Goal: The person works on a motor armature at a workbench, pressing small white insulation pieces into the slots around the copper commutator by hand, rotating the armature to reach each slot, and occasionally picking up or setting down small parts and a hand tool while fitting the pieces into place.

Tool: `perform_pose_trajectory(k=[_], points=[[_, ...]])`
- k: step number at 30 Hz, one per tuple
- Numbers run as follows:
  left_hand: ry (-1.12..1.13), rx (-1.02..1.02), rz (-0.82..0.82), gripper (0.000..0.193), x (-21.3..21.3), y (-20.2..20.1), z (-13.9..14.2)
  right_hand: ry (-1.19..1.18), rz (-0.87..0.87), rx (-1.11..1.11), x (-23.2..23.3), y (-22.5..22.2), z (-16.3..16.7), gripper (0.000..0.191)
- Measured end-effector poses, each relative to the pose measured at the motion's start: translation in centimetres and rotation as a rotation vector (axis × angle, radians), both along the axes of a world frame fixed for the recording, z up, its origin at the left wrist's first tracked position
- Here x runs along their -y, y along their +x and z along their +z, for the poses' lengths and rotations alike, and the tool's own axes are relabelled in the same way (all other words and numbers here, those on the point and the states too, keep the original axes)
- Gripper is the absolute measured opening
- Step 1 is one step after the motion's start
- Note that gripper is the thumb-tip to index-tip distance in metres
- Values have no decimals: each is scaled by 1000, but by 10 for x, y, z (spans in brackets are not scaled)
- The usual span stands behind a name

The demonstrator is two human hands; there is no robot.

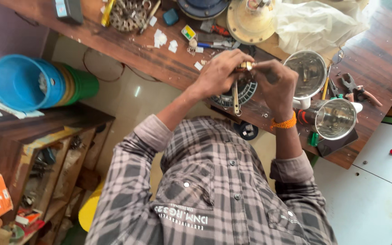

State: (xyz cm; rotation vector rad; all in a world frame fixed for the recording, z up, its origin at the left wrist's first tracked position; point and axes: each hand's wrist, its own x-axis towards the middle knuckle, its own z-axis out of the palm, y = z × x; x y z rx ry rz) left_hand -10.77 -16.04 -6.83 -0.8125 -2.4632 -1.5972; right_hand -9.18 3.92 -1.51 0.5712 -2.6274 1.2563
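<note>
My left hand (218, 72) and my right hand (275, 81) meet above the edge of a wooden workbench (159, 63). Between their fingertips sits a small brass-coloured part (245, 66), gripped from both sides. A thin metal shaft (236, 97) hangs down from my left hand. Below the hands lies a round black ribbed motor piece (246, 90), partly hidden by them. An orange band circles my right wrist.
Two shiny steel jars (311, 70) (334, 118) stand right of my hands, with pliers (355, 86) beyond. A cream round housing (250, 22), a plastic bag (316, 25) and small parts litter the bench. Stacked blue and green buckets (37, 84) sit on a shelf unit at left.
</note>
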Motion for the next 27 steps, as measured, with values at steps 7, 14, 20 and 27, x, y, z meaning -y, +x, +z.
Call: perform_pose_trajectory(k=[7,14,20,27], points=[[75,252,-184,47,14,-6,3,139,113,34,0,-6,20,11],[319,666,-375,49,10,-29,-31,86,144,45,-5,-6,12,15],[-70,481,-221,53,5,-20,-11,48,162,76,-19,-3,1,14],[-328,423,-57,36,-14,-7,24,80,213,-5,-28,-3,-5,15]])
